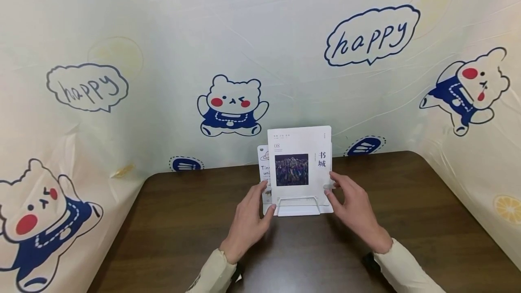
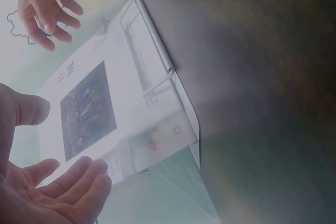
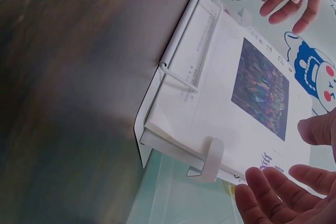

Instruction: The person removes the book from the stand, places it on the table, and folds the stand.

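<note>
A closed white book (image 1: 300, 162) with a dark square picture on its cover stands upright in the white book stand (image 1: 299, 211), behind the stand's wire bar; a printed booklet (image 1: 262, 162) shows at the stand's left side, farther back.

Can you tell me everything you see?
Table: one, brown, underneath.
Stand: one, white, on table.
Book: one, white, on the stand.
Booklet or card: one, whitish, behind the book.
Clips: two, whitish, stand's sides.
Backdrop: one, pale, behind table.
Bears: three, white and blue, backdrop.
"Happy" bubbles: two, blue outlines, backdrop.
Citrus slices: several, yellowish, backdrop.
Ovals: two, blue, backdrop.
Sleeves: two, cream, forearms.
Wrist pieces: two, dark, by sleeves.
Left grip: one, bare hand, by book's left.
Right grip: one, bare hand, by book's right.
</note>
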Available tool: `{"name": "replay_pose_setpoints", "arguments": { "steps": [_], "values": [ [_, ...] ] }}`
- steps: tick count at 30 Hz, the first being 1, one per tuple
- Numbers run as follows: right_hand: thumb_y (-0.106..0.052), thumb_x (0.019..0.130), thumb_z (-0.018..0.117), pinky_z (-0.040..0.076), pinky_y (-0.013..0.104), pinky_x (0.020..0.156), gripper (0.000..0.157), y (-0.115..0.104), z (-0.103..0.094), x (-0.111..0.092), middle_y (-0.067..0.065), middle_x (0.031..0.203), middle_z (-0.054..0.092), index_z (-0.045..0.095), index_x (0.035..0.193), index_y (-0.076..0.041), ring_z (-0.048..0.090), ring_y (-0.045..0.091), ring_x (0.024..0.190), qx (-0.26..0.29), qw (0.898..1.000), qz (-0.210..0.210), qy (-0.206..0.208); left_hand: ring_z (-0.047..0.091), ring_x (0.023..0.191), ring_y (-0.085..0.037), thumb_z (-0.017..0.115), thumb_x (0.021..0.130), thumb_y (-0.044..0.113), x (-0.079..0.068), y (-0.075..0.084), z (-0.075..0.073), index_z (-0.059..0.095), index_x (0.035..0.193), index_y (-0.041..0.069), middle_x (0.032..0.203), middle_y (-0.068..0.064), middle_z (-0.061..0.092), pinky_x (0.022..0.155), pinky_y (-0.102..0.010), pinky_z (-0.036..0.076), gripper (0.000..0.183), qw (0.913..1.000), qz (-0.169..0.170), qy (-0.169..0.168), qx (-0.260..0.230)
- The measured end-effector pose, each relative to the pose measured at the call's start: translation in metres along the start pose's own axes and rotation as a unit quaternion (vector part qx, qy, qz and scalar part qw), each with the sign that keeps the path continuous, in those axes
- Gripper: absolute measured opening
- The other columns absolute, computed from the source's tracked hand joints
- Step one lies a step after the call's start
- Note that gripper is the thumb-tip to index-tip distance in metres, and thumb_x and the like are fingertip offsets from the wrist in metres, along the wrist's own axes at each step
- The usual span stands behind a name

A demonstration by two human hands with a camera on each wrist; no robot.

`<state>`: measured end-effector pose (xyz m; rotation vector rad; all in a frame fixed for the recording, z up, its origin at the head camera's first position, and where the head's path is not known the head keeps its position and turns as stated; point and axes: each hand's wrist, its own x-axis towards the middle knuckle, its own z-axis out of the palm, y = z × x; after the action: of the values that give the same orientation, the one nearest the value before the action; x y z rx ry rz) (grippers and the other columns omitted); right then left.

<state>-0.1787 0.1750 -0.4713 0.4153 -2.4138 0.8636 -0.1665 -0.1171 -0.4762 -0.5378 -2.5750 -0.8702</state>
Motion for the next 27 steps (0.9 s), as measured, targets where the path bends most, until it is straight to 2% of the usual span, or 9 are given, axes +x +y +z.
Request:
{"name": "replay_pose_setpoints", "arguments": {
  "steps": [4, 12, 20, 27],
  "values": [
    [-0.008, 0.089, 0.081, 0.062, 0.047, 0.077, 0.051, 0.001, 0.002, 0.004, 0.018, 0.124, 0.073, 0.063, 0.136, 0.000, 0.070, 0.030, 0.094, 0.008, 1.000, 0.009, 0.001, 0.069, 0.122, -0.029, 0.076, 0.094, 0.022, 0.002, -0.001, 0.001, 0.048, 0.151, 0.007, 0.138, -0.012, 0.064, 0.100, -0.044, 0.060, 0.066, 1.0000, -0.002, 0.000, -0.005],
    [-0.008, 0.091, 0.078, 0.062, 0.056, 0.086, 0.049, 0.005, 0.006, 0.011, 0.022, 0.126, 0.071, 0.062, 0.137, 0.002, 0.071, 0.038, 0.101, 0.029, 0.999, 0.034, 0.002, 0.067, 0.126, -0.027, 0.076, 0.094, 0.020, 0.007, -0.003, 0.004, 0.050, 0.150, 0.008, 0.140, -0.012, 0.064, 0.105, -0.044, 0.058, 0.063, 0.9997, -0.021, 0.000, -0.009],
    [-0.007, 0.092, 0.076, 0.061, 0.056, 0.087, 0.047, 0.009, 0.007, 0.017, 0.021, 0.125, 0.071, 0.062, 0.137, 0.001, 0.069, 0.035, 0.100, 0.035, 0.998, 0.048, 0.007, 0.069, 0.119, -0.027, 0.074, 0.096, 0.020, 0.016, -0.006, 0.004, 0.052, 0.147, 0.008, 0.134, -0.012, 0.067, 0.103, -0.043, 0.059, 0.057, 0.9974, -0.059, 0.001, -0.041],
    [-0.007, 0.093, 0.075, 0.060, 0.055, 0.085, 0.046, 0.010, 0.010, 0.020, 0.021, 0.122, 0.071, 0.062, 0.136, 0.003, 0.069, 0.036, 0.099, 0.034, 0.998, 0.048, 0.014, 0.070, 0.118, -0.026, 0.073, 0.096, 0.021, 0.024, -0.007, 0.003, 0.054, 0.146, 0.009, 0.131, -0.012, 0.070, 0.102, -0.042, 0.060, 0.054, 0.9963, -0.068, 0.006, -0.051]
  ]
}}
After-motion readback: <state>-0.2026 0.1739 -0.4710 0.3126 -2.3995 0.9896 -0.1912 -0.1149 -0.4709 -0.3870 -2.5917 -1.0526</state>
